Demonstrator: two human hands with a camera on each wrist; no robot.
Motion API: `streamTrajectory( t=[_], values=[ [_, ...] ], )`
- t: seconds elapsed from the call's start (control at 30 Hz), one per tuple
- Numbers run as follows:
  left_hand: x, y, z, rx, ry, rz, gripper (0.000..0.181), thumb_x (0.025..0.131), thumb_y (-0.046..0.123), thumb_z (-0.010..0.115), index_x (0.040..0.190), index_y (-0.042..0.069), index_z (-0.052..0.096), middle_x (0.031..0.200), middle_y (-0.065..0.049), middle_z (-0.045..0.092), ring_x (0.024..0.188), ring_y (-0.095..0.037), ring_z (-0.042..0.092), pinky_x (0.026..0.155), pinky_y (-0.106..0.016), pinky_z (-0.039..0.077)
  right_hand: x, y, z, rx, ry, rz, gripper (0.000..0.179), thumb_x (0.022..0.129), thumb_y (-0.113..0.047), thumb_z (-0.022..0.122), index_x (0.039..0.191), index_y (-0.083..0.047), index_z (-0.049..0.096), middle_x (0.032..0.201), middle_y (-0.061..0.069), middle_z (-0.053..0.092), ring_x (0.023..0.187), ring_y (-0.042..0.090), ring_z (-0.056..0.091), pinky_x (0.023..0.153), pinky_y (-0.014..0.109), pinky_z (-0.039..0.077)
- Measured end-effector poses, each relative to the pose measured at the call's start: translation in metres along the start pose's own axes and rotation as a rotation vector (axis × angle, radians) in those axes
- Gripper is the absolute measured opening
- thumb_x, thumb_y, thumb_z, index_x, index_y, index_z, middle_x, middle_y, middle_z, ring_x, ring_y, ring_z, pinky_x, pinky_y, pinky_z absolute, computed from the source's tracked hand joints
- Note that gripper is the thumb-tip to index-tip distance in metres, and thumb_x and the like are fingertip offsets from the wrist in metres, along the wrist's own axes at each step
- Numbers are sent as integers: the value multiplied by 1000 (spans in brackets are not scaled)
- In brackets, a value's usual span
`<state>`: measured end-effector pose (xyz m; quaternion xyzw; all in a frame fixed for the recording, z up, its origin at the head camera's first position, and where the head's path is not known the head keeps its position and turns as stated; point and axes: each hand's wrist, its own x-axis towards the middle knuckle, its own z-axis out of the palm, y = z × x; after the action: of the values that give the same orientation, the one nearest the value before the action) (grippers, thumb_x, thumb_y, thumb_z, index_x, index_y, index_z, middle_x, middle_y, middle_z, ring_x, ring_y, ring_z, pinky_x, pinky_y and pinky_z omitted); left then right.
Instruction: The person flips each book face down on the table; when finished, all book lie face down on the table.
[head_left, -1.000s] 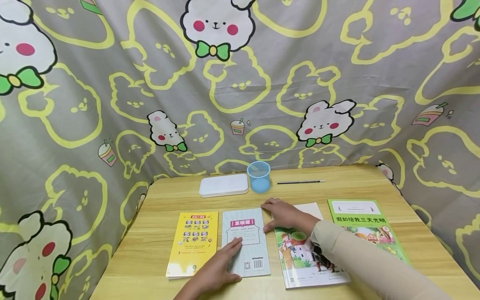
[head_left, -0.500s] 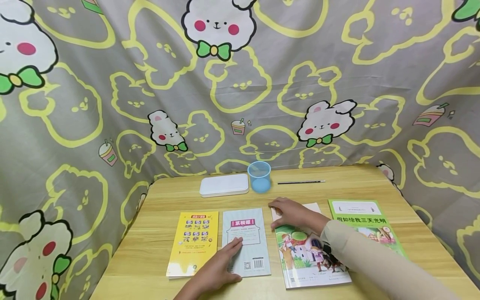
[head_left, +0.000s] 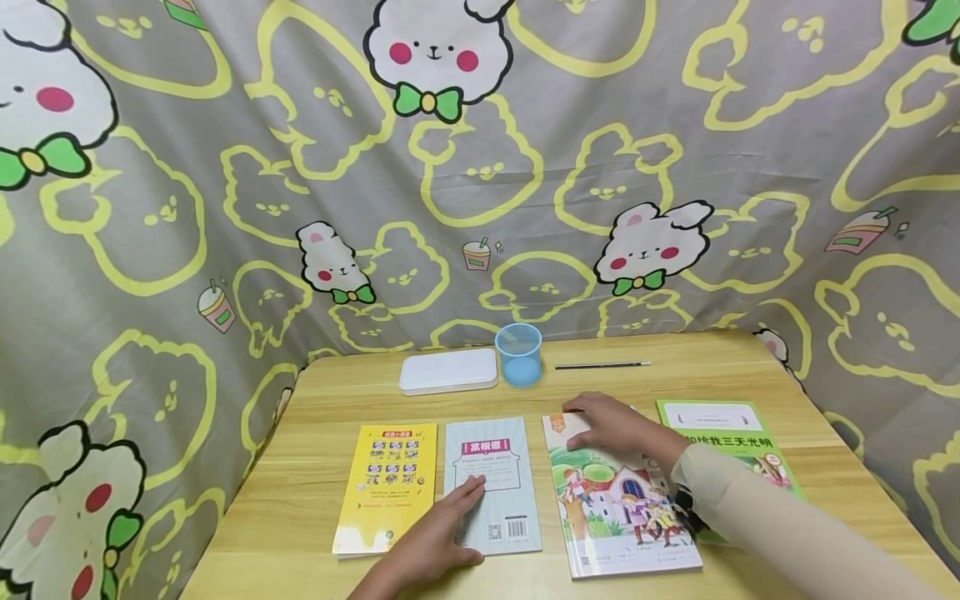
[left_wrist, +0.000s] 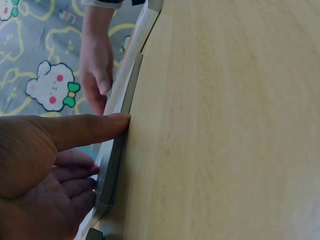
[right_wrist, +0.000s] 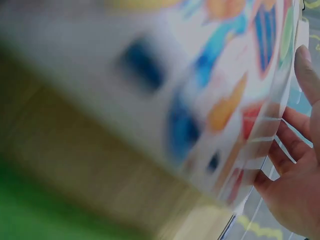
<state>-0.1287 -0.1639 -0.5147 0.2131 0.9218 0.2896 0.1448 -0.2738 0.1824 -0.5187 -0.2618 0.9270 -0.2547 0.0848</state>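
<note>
My left hand (head_left: 437,533) rests on a light blue book (head_left: 497,467), fingers extended over its cover. In the left wrist view the thumb (left_wrist: 95,129) lies against that book's edge. My right hand (head_left: 618,429) is over the upper part of an illustrated book (head_left: 600,500) with a castle and figures on its cover. Its fingers are loosely bent and touch the cover, as the right wrist view shows the hand (right_wrist: 295,165) against the glossy surface. Part of this cover is hidden under the hand and sleeve.
Left of the blue book lies a yellow book (head_left: 390,492). A green book (head_left: 731,442) lies at the right, partly behind my right sleeve. Along the back are a white case (head_left: 448,371), a blue translucent cup (head_left: 519,358) and a pencil (head_left: 602,365). A patterned curtain (head_left: 420,183) hangs behind the table.
My right hand has moved rightward from the illustrated book's left edge to over its upper middle, uncovering more of the cover's top left. My left hand and the books look unmoved.
</note>
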Motion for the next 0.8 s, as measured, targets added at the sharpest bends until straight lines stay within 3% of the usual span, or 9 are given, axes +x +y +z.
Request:
streamTrajectory(
  t=[0.3, 0.57, 0.8],
  values=[
    [1, -1, 1, 3, -7, -1, 96, 76, 21, 91, 157, 3, 42, 169, -2, 30, 154, -30, 30, 123, -47, 29, -22, 22, -16, 74, 49, 24, 67, 89, -46, 79, 139, -4, 62, 137, 15, 62, 128, 39, 57, 104, 58, 49],
    [1, -1, 1, 4, -9, -7, 96, 76, 21, 92, 157, 4, 42, 169, -1, 30, 154, -29, 30, 123, -47, 28, -32, 39, -24, 65, 59, 25, 59, 90, -45, 78, 131, -5, 66, 128, 12, 66, 120, 35, 62, 98, 53, 53],
    [0, 1, 2, 6, -10, -15, 96, 77, 22, 91, 157, 5, 42, 169, -1, 30, 154, -30, 29, 123, -47, 29, -39, 47, -27, 119, 64, 27, 52, 92, -38, 78, 130, -5, 67, 123, 9, 67, 115, 32, 63, 94, 51, 54]
  ],
)
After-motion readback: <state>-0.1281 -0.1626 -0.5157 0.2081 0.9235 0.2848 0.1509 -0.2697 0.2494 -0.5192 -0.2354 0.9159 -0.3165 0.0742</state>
